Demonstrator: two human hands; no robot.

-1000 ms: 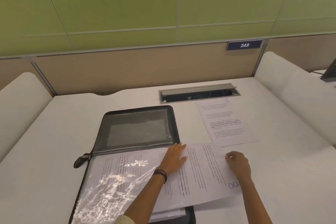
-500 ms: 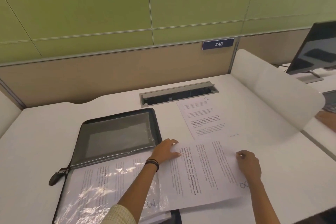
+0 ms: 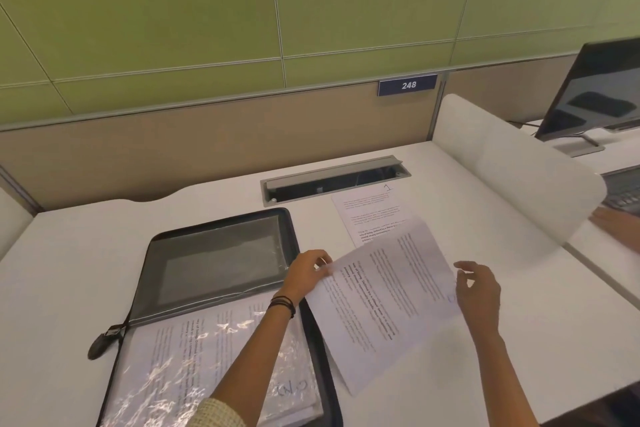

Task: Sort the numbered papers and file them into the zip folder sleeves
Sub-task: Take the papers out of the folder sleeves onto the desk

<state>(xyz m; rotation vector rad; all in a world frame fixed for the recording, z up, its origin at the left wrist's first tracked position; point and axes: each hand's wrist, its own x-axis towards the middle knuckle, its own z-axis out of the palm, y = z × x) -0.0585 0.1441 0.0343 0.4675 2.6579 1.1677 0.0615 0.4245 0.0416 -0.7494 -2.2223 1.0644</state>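
A black zip folder (image 3: 221, 253) lies open on the white desk (image 3: 69, 270). Its near half holds clear plastic sleeves (image 3: 194, 357) with printed sheets inside. A printed paper (image 3: 384, 298) is lifted and tilted to the right of the folder. My left hand (image 3: 306, 274) pinches that paper's left edge. My right hand (image 3: 479, 291) is at its right edge with fingers relaxed, and I cannot tell if it touches. Farther back, a sheet numbered 1 (image 3: 369, 211) lies flat on the desk, partly covered by the lifted paper.
A grey cable slot (image 3: 332, 180) is set into the desk behind the papers. A white divider (image 3: 512, 170) runs along the right side. Beyond it stand a monitor (image 3: 595, 87) and a keyboard (image 3: 623, 187), with another person's hand (image 3: 613, 222) there.
The paper was lying flat over the folder edge under both hands. Now my left hand has lifted it off the desk and turned it, and my right hand has released its corner.
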